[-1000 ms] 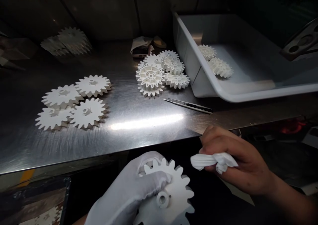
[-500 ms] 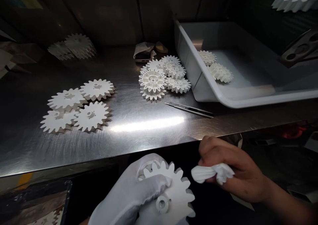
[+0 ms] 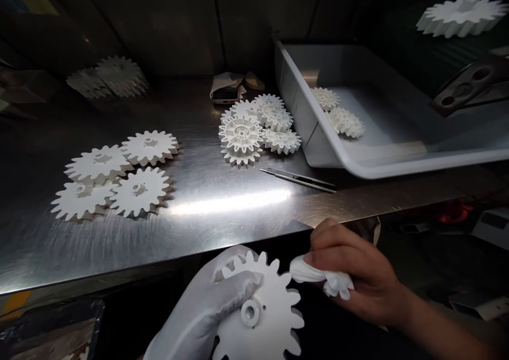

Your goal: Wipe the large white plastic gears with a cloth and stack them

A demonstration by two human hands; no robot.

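Observation:
My left hand (image 3: 217, 299), in a white glove, grips a large white plastic gear (image 3: 274, 312) below the bench's front edge. Its thumb lies across the face near the raised centre hub, and the other fingers are hidden behind the gear. Bare, my right hand (image 3: 358, 272) pinches a crumpled white cloth (image 3: 314, 275) close to the gear's right-hand teeth. Whether the cloth touches the teeth I cannot tell. On the bench ahead lie several large white gears (image 3: 139, 190) at the left and a pile of smaller gears (image 3: 241, 132) in the middle.
A grey plastic bin (image 3: 350, 169) at the right holds small gears (image 3: 345, 121). Tweezers (image 3: 298, 180) lie on the metal bench (image 3: 214, 222) before it. More stacked gears (image 3: 119, 76) stand at the back left. A conveyor-like dark green surface at upper right carries another gear (image 3: 461, 16).
My right hand has brought the cloth left, closer to the held gear's teeth. The held gear has shifted slightly left in view. At upper right, a gear has come further into view.

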